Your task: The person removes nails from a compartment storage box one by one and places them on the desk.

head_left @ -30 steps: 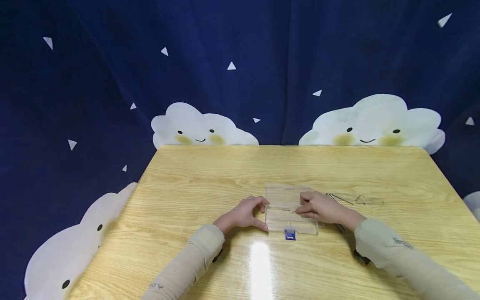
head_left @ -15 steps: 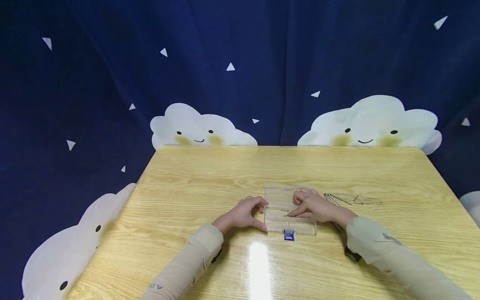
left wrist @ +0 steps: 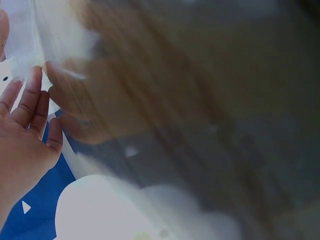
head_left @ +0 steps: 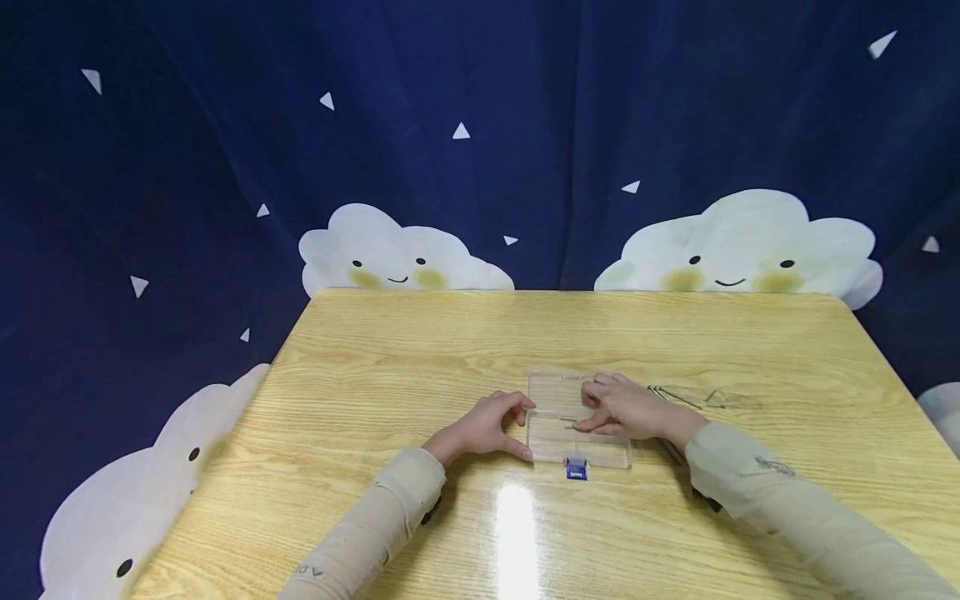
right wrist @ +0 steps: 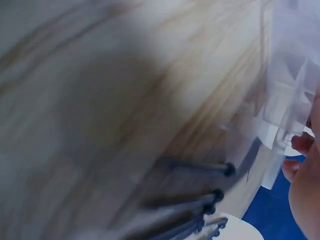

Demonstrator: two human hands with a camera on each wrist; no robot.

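A clear plastic box (head_left: 543, 451) lies on the table with its transparent lid (head_left: 550, 392) folded back and its blue latch (head_left: 576, 468) toward me. My left hand (head_left: 486, 427) touches the box's left side, thumb at the near corner and fingers farther back, all loosely bent. Over the box, my right hand (head_left: 630, 408) pinches a thin, short metal piece (head_left: 567, 427) between thumb and index finger; its exact kind is too small to tell. The left wrist view shows the left hand (left wrist: 25, 130) with relaxed fingers. In the right wrist view, only part of the right hand (right wrist: 306, 185) appears.
Several nail-like metal rods with round heads (right wrist: 192, 200) lie on the wooden table (head_left: 412, 350), right of the box, partly under the right forearm. Beyond them is a thin clear item (head_left: 723, 400), perhaps a bag. A dark blue curtain (head_left: 450, 192) hangs behind.
My right hand has moved left over the box with the thin metal piece, then held nearly still. My left hand has stayed at the box's left side.
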